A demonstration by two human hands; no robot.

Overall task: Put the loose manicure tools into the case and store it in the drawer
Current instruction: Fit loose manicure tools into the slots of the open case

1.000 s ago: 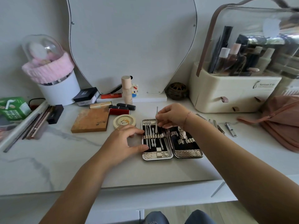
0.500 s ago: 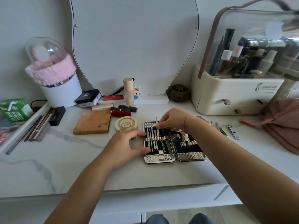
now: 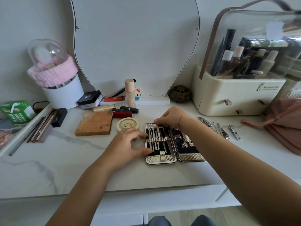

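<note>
The manicure case [image 3: 160, 159] lies open on the white marble tabletop, its left half holding several thin metal tools under a strap, its right half showing bare clips. My left hand [image 3: 128, 144] holds the case's left edge between thumb and fingers. My right hand [image 3: 169, 117] pinches the top end of a thin metal tool [image 3: 158, 131] that sits in a slot of the left half. Loose manicure tools [image 3: 219, 128], among them nail clippers [image 3: 234, 132], lie on the table to the right of the case.
A round compact [image 3: 127, 124] and a wooden block [image 3: 94, 123] sit left of the case, lipsticks [image 3: 123, 114] behind them. A cream cosmetic organiser [image 3: 236, 97] with small drawers stands back right, a pink bag [image 3: 286, 121] beside it. A mirror [image 3: 135, 46] leans on the wall.
My right hand has pushed the thin tool down into the left half of the case, so less of it sticks out above the top. My left hand has stayed on the case's edge.
</note>
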